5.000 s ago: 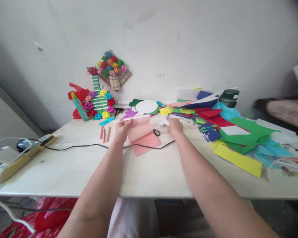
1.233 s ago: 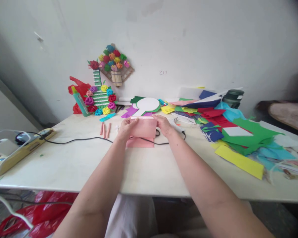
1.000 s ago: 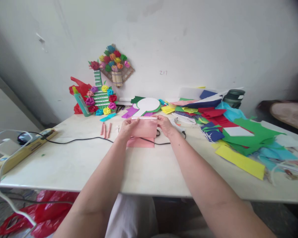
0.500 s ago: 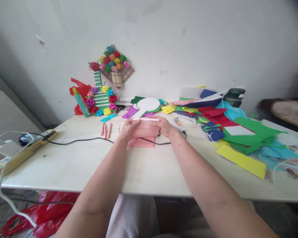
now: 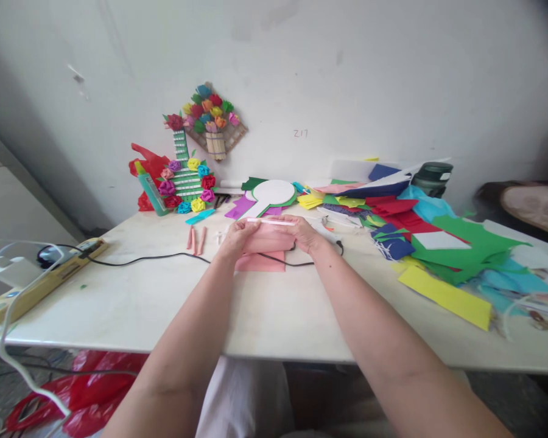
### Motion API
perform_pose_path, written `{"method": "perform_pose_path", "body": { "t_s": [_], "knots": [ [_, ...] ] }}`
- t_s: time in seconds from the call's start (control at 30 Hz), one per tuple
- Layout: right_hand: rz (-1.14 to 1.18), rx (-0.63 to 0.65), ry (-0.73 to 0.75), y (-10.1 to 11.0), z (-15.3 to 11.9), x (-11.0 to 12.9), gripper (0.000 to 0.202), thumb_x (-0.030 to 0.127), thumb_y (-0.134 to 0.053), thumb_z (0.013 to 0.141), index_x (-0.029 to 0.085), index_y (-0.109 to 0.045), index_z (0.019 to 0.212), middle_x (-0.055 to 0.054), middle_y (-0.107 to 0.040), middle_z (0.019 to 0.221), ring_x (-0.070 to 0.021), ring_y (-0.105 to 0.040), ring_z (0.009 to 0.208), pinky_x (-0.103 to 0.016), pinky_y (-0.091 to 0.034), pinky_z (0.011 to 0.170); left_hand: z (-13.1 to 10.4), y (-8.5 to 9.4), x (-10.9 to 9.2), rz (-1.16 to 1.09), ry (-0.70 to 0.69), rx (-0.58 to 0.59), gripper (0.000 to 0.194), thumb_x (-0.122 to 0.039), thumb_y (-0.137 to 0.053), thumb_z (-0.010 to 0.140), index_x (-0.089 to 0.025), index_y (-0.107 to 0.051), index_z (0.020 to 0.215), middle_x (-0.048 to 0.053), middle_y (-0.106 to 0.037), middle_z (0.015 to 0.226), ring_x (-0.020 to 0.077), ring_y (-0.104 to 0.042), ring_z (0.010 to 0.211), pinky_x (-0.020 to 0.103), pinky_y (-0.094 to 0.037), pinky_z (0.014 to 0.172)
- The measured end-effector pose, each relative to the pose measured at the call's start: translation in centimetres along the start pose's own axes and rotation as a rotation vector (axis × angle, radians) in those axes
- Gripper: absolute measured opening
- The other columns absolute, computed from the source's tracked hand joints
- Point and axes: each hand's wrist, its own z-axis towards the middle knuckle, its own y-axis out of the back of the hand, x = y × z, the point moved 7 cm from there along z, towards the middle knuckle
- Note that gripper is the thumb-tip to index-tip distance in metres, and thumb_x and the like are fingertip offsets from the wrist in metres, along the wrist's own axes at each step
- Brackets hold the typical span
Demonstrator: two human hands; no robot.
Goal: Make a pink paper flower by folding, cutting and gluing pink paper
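Both hands grip a pink paper sheet point(image 5: 263, 239) by its upper edge, above the table. My left hand point(image 5: 237, 236) pinches the left end and my right hand point(image 5: 302, 232) the right end. Along that top edge, between my fingers, runs a thin white stick point(image 5: 271, 222), with the paper hanging below it. Under the held sheet lies a second pink paper piece point(image 5: 267, 262) on the table. To the left of my left hand are several rolled pink paper tubes point(image 5: 201, 241), and small white bits beside them.
Behind my hands lies a white round-headed cutout point(image 5: 274, 193). Left stand a glue bottle point(image 5: 153, 190) and a guitar-shaped craft with paper flowers point(image 5: 186, 181). A black cable point(image 5: 146, 260) crosses from a power strip point(image 5: 41, 286). Coloured paper scraps point(image 5: 456, 252) heap at right, near a dark bottle point(image 5: 432, 177).
Almost nothing differs. The fingers of my right hand have shifted slightly on the rolled upper edge, and the view has moved a touch.
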Motion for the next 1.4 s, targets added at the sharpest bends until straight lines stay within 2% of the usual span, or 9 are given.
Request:
{"method": "perform_pose_path", "body": {
  "t_s": [0.27, 0.53, 0.67, 0.87, 1.0, 1.07, 1.13, 1.3, 1.4],
  "knots": [
    [-0.013, 0.018, 0.008, 0.1, 0.2, -0.1, 0.036, 0.025, -0.076, 0.053, 0.021, -0.071, 0.088, -0.001, -0.068, 0.081, -0.0152, -0.059, 0.077, -0.029, -0.043, 0.075, -0.3, 0.0, -0.4, -0.026, -0.003, -0.025, 0.027, -0.035, -0.073, 0.06, -0.014, -0.061, 0.07, -0.001, -0.061, 0.057, 0.0114, -0.055, 0.048, 0.021, -0.041, 0.048],
    [-0.034, 0.02, 0.05, 0.4, 0.3, -0.1, 0.036, 0.023, -0.074, 0.055, 0.022, -0.071, 0.091, -0.001, -0.069, 0.084, -0.0142, -0.057, 0.08, -0.027, -0.041, 0.074, 0.0, 0.9, -0.5, -0.07, -0.037, -0.06, 0.026, -0.033, -0.074, 0.059, -0.014, -0.059, 0.068, -0.001, -0.06, 0.057, 0.0107, -0.054, 0.048, 0.021, -0.039, 0.048],
    [-0.039, 0.001, 0.037, 1.0, 0.3, -0.1, 0.032, 0.024, -0.071, 0.057, 0.02, -0.072, 0.089, -0.003, -0.069, 0.086, -0.0149, -0.057, 0.078, -0.028, -0.04, 0.072, 0.1, 1.8, -0.7, -0.077, -0.05, -0.121, 0.028, -0.033, -0.076, 0.056, -0.013, -0.058, 0.066, -0.001, -0.059, 0.056, 0.01, -0.052, 0.048, 0.021, -0.039, 0.048],
    [0.048, -0.09, 0.138, 2.7, 0.2, 0.6, 0.015, 0.032, -0.065, 0.064, 0.018, -0.07, 0.066, -0.004, -0.066, 0.074, -0.0155, -0.056, 0.072, -0.03, -0.041, 0.069, 0.0, 2.4, -1.4, -0.065, -0.081, -0.131, 0.028, -0.035, -0.075, 0.057, -0.015, -0.059, 0.071, -0.003, -0.056, 0.054, 0.0093, -0.05, 0.047, 0.021, -0.038, 0.048],
    [0.086, -0.229, 0.128, 4.3, 0.2, 0.4, 0.026, 0.037, -0.061, 0.066, 0.017, -0.058, 0.049, -0.004, -0.066, 0.075, -0.0144, -0.055, 0.07, -0.029, -0.04, 0.067, -0.2, 2.6, -1.6, -0.021, -0.077, -0.151, 0.031, -0.039, -0.074, 0.057, -0.016, -0.06, 0.071, -0.002, -0.056, 0.053, 0.0112, -0.052, 0.048, 0.022, -0.037, 0.047],
    [0.093, -0.3, 0.112, 4.9, 0.2, 0.2, 0.022, 0.038, -0.062, 0.065, 0.018, -0.059, 0.055, -0.004, -0.066, 0.076, -0.0146, -0.056, 0.071, -0.029, -0.04, 0.067, -0.2, 2.6, -1.6, -0.004, -0.074, -0.156, 0.032, -0.041, -0.074, 0.056, -0.016, -0.06, 0.072, -0.001, -0.056, 0.053, 0.012, -0.052, 0.049, 0.022, -0.037, 0.046],
    [0.061, -0.307, 0.119, 4.8, 0.2, 0.3, 0.02, 0.039, -0.062, 0.065, 0.019, -0.063, 0.066, -0.004, -0.067, 0.084, -0.0151, -0.057, 0.076, -0.029, -0.04, 0.07, -0.1, 2.4, -1.6, -0.005, -0.078, -0.143, 0.032, -0.04, -0.074, 0.057, -0.016, -0.06, 0.072, -0.001, -0.057, 0.054, 0.0116, -0.052, 0.049, 0.022, -0.038, 0.046],
    [-0.042, -0.149, 0.151, 2.7, 0.4, 0.7, 0.031, 0.032, -0.068, 0.062, 0.021, -0.067, 0.09, -0.001, -0.066, 0.094, -0.0154, -0.056, 0.087, -0.029, -0.039, 0.078, 0.1, 1.8, -1.2, -0.036, -0.083, -0.108, 0.029, -0.037, -0.075, 0.056, -0.015, -0.06, 0.068, -0.001, -0.059, 0.056, 0.0101, -0.053, 0.048, 0.021, -0.039, 0.048],
    [-0.063, -0.119, 0.143, 2.0, 0.6, 0.4, 0.032, 0.028, -0.072, 0.057, 0.02, -0.068, 0.089, -0.001, -0.067, 0.087, -0.0148, -0.056, 0.081, -0.029, -0.039, 0.077, 0.1, 1.4, -1.1, -0.038, -0.083, -0.088, 0.029, -0.036, -0.075, 0.056, -0.014, -0.06, 0.067, -0.001, -0.059, 0.055, 0.0103, -0.053, 0.048, 0.022, -0.039, 0.048]
  ]
}}
